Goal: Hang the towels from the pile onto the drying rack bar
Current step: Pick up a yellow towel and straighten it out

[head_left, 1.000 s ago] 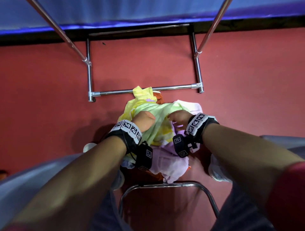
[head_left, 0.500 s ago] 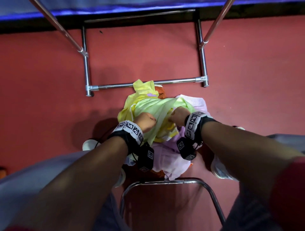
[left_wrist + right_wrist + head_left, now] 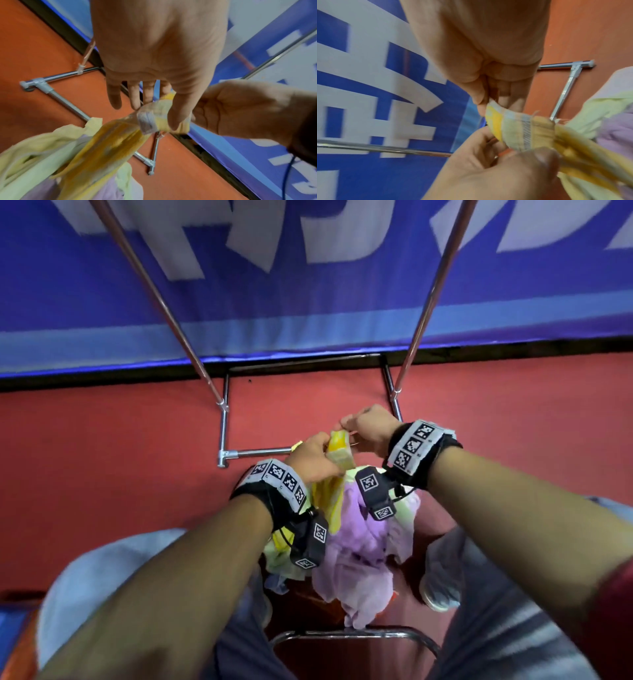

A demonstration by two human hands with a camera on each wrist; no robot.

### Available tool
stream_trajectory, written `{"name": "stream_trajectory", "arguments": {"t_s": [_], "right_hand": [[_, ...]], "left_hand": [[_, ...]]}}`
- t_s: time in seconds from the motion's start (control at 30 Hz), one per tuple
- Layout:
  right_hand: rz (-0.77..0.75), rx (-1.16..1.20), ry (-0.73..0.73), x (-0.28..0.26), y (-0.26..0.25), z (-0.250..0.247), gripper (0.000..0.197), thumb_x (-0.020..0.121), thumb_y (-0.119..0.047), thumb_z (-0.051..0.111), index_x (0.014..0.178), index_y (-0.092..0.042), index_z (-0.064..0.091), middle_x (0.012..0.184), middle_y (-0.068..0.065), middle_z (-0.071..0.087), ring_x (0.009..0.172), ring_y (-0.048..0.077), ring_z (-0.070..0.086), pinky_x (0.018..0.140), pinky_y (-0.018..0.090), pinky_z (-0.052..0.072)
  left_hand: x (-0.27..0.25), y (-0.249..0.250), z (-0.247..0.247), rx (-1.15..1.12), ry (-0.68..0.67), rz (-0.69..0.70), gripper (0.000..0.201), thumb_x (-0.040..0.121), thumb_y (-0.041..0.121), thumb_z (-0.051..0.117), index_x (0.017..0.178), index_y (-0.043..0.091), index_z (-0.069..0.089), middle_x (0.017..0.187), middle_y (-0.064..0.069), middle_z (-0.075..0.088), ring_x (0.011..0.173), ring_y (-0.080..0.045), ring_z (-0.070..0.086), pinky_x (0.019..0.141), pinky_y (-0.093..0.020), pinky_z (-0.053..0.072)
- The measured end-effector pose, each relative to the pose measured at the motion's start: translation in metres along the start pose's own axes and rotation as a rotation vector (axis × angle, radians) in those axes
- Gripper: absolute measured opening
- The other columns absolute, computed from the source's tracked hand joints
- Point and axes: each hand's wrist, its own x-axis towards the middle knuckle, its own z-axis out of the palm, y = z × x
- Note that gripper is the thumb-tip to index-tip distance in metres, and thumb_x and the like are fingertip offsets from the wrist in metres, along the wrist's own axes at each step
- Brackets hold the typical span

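Hands (image 3: 342,445) on bunched, downward-trailing towel (image 3: 340,453)

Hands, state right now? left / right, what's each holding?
Left hand: closed on the yellow towel, thumb pinning the bunched end.
Right hand: closed, pinching the same towel's corner between thumb and fingers.

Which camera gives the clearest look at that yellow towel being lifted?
The left wrist view: the yellow towel runs from pile to pinching fingers. The right wrist view shows only its blurred, gripped end; the head view shows a small bunch between the hands.
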Motion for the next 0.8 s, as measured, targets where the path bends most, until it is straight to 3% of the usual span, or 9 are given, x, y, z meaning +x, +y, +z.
{"name": "stream_trajectory", "arguments": {"t_s": [0.07, 0.17, 0.27, 0.37, 0.5, 0.57, 0.63, 0.7, 0.8], "right_hand": [[-0.065, 0.143, 0.023, -0.025, -0.021, 0.003, 0.021, 0.096, -0.001, 0.050, 0.078, -0.005, 0.061, 0.077, 0.011, 0.062, 0.061, 0.021, 0.062, 0.053, 0.030, 0.058], [-0.108, 0.297, -0.003, -0.064, -0.052, 0.005, 0.021, 0.100, -0.003, 0.046, 0.085, -0.002, 0.061, 0.079, 0.011, 0.062, 0.064, 0.020, 0.062, 0.049, 0.027, 0.057], [-0.164, 0.458, -0.051, -0.099, -0.078, 0.000, 0.022, 0.101, -0.004, 0.044, 0.088, 0.002, 0.061, 0.083, 0.015, 0.064, 0.062, 0.021, 0.067, 0.054, 0.029, 0.059], [-0.241, 0.571, -0.041, -0.131, -0.099, -0.004, 0.019, 0.100, 0.001, 0.045, 0.088, 0.004, 0.061, 0.087, 0.017, 0.064, 0.067, 0.022, 0.068, 0.059, 0.030, 0.060], [-0.370, 0.695, 0.030, -0.162, -0.121, -0.015, 0.019, 0.094, 0.013, 0.043, 0.093, 0.005, 0.060, 0.088, 0.016, 0.059, 0.079, 0.023, 0.063, 0.056, 0.026, 0.059], [-0.439, 0.618, 0.065, -0.172, -0.126, -0.021, 0.022, 0.091, 0.014, 0.044, 0.101, 0.005, 0.062, 0.087, 0.014, 0.058, 0.079, 0.022, 0.062, 0.068, 0.029, 0.058], [-0.546, 0.399, 0.097, -0.178, -0.124, -0.025, 0.037, 0.088, 0.015, 0.048, 0.122, 0.002, 0.058, 0.095, 0.015, 0.060, 0.075, 0.020, 0.064, 0.075, 0.036, 0.059], [-0.708, 0.074, 0.145, -0.183, -0.120, -0.026, 0.054, 0.084, 0.013, 0.057, 0.133, -0.009, 0.054, 0.112, 0.013, 0.057, 0.072, 0.020, 0.063, 0.074, 0.039, 0.061], [-0.913, -0.250, 0.117, -0.191, -0.114, -0.024, 0.062, 0.081, 0.002, 0.069, 0.135, -0.023, 0.054, 0.121, 0.002, 0.057, 0.065, 0.009, 0.057, 0.064, 0.028, 0.056]], "left_hand": [[-0.016, 0.020, -0.003, 0.030, 0.019, 0.090, 0.048, 0.062, 0.024, 0.079, 0.102, 0.025, 0.053, 0.098, 0.003, 0.064, 0.082, -0.016, 0.060, 0.076, -0.028, 0.050], [-0.034, 0.039, -0.009, -0.005, 0.203, 0.157, 0.041, 0.064, 0.031, 0.071, 0.102, 0.029, 0.054, 0.097, 0.003, 0.068, 0.087, -0.024, 0.066, 0.079, -0.045, 0.056], [-0.062, 0.070, -0.022, -0.038, 0.404, 0.191, 0.027, 0.075, 0.027, 0.058, 0.102, 0.023, 0.055, 0.095, 0.000, 0.066, 0.087, -0.026, 0.063, 0.075, -0.039, 0.051], [-0.081, 0.091, -0.039, -0.131, 0.523, 0.264, 0.010, 0.085, 0.014, 0.058, 0.093, 0.019, 0.059, 0.086, 0.004, 0.063, 0.086, -0.025, 0.060, 0.071, -0.033, 0.044], [-0.099, 0.110, -0.063, -0.252, 0.617, 0.352, 0.020, 0.086, 0.000, 0.051, 0.094, 0.014, 0.063, 0.085, 0.004, 0.061, 0.084, -0.019, 0.058, 0.071, -0.027, 0.045], [-0.107, 0.124, -0.074, -0.302, 0.632, 0.393, 0.022, 0.088, 0.000, 0.047, 0.093, 0.013, 0.064, 0.083, 0.003, 0.062, 0.079, -0.017, 0.057, 0.068, -0.028, 0.045], [-0.115, 0.140, -0.081, -0.334, 0.615, 0.435, 0.019, 0.092, 0.007, 0.050, 0.090, 0.015, 0.066, 0.079, 0.002, 0.064, 0.073, -0.014, 0.055, 0.064, -0.028, 0.045], [-0.122, 0.155, -0.084, -0.343, 0.583, 0.466, 0.017, 0.093, 0.019, 0.055, 0.081, 0.020, 0.067, 0.071, 0.002, 0.063, 0.066, -0.013, 0.052, 0.061, -0.031, 0.043], [-0.130, 0.171, -0.085, -0.291, 0.577, 0.481, 0.019, 0.092, 0.023, 0.056, 0.076, 0.018, 0.066, 0.066, 0.004, 0.061, 0.060, -0.014, 0.052, 0.059, -0.033, 0.043]]}}
